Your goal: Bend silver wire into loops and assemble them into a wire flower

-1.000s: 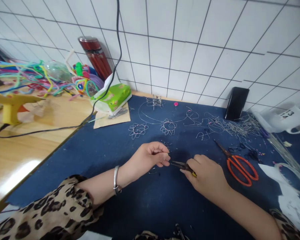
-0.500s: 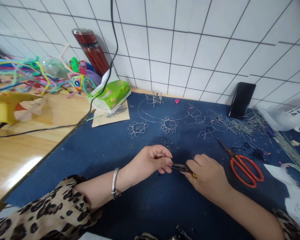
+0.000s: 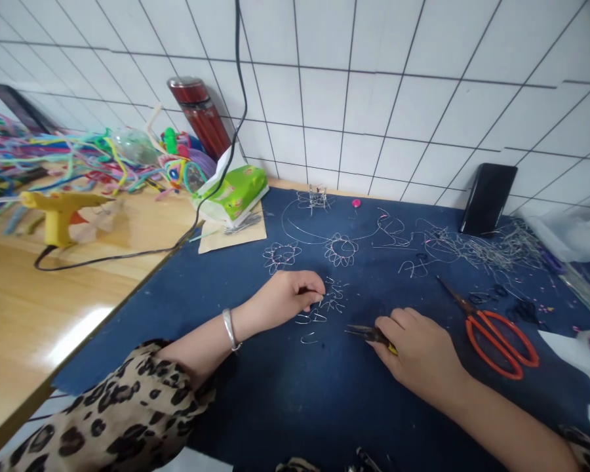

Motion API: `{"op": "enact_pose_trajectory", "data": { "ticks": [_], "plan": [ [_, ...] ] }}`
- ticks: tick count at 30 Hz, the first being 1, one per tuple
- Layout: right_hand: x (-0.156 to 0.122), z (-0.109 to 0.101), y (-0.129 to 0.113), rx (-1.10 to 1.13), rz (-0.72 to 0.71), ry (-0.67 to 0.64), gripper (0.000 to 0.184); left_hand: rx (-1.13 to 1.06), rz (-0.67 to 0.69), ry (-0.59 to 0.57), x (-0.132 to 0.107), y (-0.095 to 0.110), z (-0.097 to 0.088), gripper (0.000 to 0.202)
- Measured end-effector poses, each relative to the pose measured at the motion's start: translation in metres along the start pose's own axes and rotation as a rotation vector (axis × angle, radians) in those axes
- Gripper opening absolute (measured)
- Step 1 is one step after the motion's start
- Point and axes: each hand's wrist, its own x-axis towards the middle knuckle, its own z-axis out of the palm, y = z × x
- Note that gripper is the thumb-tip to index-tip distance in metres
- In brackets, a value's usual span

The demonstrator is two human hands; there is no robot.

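1. While the left hand (image 3: 288, 295) is poised over the blue-topped desk (image 3: 275, 413), the short bent wires (image 3: 334, 303) lie loose on it just beside the fingertips, mostly between three and five o'clock from that hand.

2. Thumb and fingertips of the left hand are close together; I cannot tell whether this grip is clamped on a wire, since anything there is too small to make out.

3. At four o'clock from the left hand, the right hand (image 3: 415, 347) has its grip wrapped round the handles of the pliers (image 3: 366, 331). Their slim jaws stand slightly parted, pointing between nine and ten o'clock, near the bent wires but apart from them.

4. At twelve o'clock from the left hand lies one looped wire flower (image 3: 274, 263); at two o'clock, a second wire flower (image 3: 335, 259).

5. At three o'clock from the right hand lie orange-handled scissors (image 3: 501, 344); between one and two o'clock spreads a tangle of wire (image 3: 501, 249), with a black phone (image 3: 489, 198) propped against the tiled wall (image 3: 383, 105).

6. At eleven o'clock from the left hand sit a green tissue pack (image 3: 238, 193) and a red flask (image 3: 204, 121); between nine and ten rests a yellow glue gun (image 3: 56, 216).
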Motion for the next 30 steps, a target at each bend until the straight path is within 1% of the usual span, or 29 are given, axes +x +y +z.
{"op": "enact_pose_trajectory", "data": {
  "ticks": [5, 9, 13, 14, 16, 18, 20, 24, 30],
  "plan": [
    [0.000, 0.001, 0.000, 0.011, -0.001, 0.014, 0.011, 0.167, 0.153, 0.066, 0.002, -0.005, 0.002, 0.013],
    [0.000, 0.001, 0.000, 0.017, -0.009, 0.017, 0.009, 0.206, 0.167, 0.058, 0.004, -0.008, 0.000, 0.018],
    [0.000, 0.001, 0.001, 0.012, -0.014, 0.022, 0.009, 0.298, 0.175, 0.065, 0.001, -0.004, -0.009, 0.020],
    [0.001, 0.001, 0.001, 0.012, -0.016, 0.023, 0.009, 0.331, 0.184, 0.043, -0.001, -0.002, -0.012, 0.018],
    [0.001, 0.001, 0.001, 0.015, -0.013, 0.016, 0.009, 0.384, 0.205, -0.039, -0.003, 0.001, -0.017, 0.014],
    [0.002, 0.002, 0.002, 0.020, -0.009, 0.002, 0.009, 0.406, 0.218, -0.122, -0.006, 0.003, -0.022, 0.013],
    [0.002, 0.002, 0.002, 0.021, -0.006, -0.012, 0.010, 0.412, 0.222, -0.172, -0.008, 0.005, -0.024, 0.012],
    [0.001, 0.003, 0.002, 0.024, -0.005, -0.027, 0.010, 0.450, 0.215, -0.237, -0.010, 0.008, -0.024, 0.009],
    [0.002, 0.002, 0.002, 0.032, -0.010, -0.021, 0.009, 0.510, 0.194, -0.262, -0.013, 0.011, -0.022, 0.009]
  ]
}}
